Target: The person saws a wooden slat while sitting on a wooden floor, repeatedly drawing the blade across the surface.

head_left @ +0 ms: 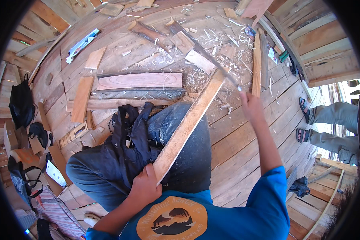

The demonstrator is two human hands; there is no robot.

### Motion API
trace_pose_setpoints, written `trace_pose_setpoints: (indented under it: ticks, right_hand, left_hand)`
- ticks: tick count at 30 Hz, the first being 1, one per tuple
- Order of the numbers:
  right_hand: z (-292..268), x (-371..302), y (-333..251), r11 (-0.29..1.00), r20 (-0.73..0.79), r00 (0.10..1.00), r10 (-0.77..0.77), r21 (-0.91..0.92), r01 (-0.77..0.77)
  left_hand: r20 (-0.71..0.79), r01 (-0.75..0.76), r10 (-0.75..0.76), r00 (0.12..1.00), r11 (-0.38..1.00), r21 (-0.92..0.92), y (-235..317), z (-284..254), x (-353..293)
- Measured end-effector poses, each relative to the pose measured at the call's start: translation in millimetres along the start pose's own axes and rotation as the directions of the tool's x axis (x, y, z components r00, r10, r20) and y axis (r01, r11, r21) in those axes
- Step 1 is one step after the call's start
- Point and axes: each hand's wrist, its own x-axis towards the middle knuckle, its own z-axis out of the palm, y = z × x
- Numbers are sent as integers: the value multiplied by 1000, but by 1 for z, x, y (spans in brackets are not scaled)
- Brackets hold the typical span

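My left hand (pixel 145 185) is closed round the near end of a long, narrow wooden board (pixel 190 122). The board slants up and away to the right across my lap, over my bent leg in dark trousers. At the right, my right hand (pixel 252 107) grips the handle of a machete (pixel 217 63). Its long, thin blade points away and to the left, crossing at the far end of the board; whether it touches the wood I cannot tell. Curled wood shavings (pixel 198 82) lie beneath and around that end. A dark cloth (pixel 128 136) is bunched on my lap.
Beyond my legs lie a pinkish plank (pixel 140 81), a split log (pixel 146 32) and several offcuts on the plank floor. Bags and cardboard boxes (pixel 58 160) stand at the left. Another person's sandalled feet (pixel 303 135) are at the right. A long slat (pixel 257 66) lies right of the shavings.
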Motion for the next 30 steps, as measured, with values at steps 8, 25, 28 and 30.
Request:
trace_pose_setpoints:
  ticks: [8, 25, 28, 30]
  right_hand:
    - [45, -90, -72, 836, 198, 979, 54, 528, -153]
    - [35, -124, -120, 843, 108, 994, -12, 536, -48]
    - [33, -128, -121, 840, 135, 990, -40, 542, -40]
    - [32, -130, -120, 840, 149, 986, -77, 542, -16]
  left_hand:
    - [102, 55, -47, 994, 995, -85, 0, -13, 3]
    - [363, 169, 13, 932, 869, -464, 0, -42, 32]
    - [342, 156, 5, 940, 883, -443, 7, -40, 37]
    - [345, 154, 0, 938, 895, -419, 9, -41, 41]
